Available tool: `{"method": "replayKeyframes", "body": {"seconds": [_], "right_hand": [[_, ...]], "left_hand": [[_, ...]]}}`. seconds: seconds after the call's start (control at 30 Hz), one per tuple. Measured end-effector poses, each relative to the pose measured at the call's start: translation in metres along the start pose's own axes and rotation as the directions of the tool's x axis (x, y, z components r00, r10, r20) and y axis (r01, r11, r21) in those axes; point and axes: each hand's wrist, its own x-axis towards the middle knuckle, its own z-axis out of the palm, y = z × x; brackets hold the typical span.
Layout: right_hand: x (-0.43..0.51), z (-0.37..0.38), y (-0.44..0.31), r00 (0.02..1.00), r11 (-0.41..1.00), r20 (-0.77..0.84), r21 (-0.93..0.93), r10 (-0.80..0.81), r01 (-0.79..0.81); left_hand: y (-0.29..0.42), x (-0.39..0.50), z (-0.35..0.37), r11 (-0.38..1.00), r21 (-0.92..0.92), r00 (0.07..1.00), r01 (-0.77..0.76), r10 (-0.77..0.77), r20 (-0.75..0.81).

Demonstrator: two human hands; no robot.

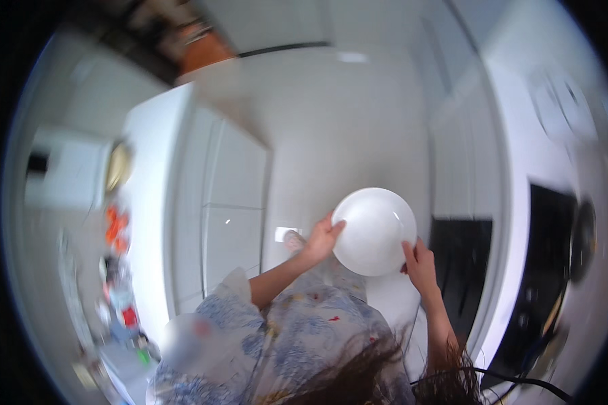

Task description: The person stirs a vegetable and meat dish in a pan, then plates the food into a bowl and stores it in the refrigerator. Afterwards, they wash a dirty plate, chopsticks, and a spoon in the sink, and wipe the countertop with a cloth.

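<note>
A round white plate is held in front of my body, above the floor between two counters. My left hand grips its left rim, thumb on the upper face. At the lower right rim my right hand pinches the same plate, its thumb also on top and its fingers partly hidden underneath. The plate's upper face shows nothing lying on it.
A white counter on the left bears orange items and several blurred things. The right counter holds a black cooktop with a pan; a dark oven front is below. A cable crosses lower right.
</note>
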Motion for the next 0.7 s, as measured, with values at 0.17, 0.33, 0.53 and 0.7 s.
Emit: {"method": "replayKeyframes", "body": {"seconds": [0.17,0.33,0.53,0.7], "right_hand": [[-0.033,0.25,-0.169,0.916,0.989,0.374,0.076,-0.144,0.125],[-0.024,0.503,-0.286,0.741,0.952,0.612,0.07,-0.278,0.299],[-0.032,0.748,-0.368,0.572,0.871,0.75,0.012,-0.333,0.492],[-0.03,0.859,-0.395,0.491,0.832,0.846,-0.112,-0.207,0.544]], "left_hand": [[0.008,-0.158,-0.284,0.946,0.309,0.94,0.102,0.011,-0.342],[-0.018,-0.27,-0.506,0.987,0.127,0.784,0.101,0.0,-0.621],[-0.064,-0.336,-0.669,0.998,0.004,0.572,0.062,-0.033,-0.82],[-0.096,-0.351,-0.73,0.992,-0.11,0.426,0.061,-0.125,-0.896]]}}
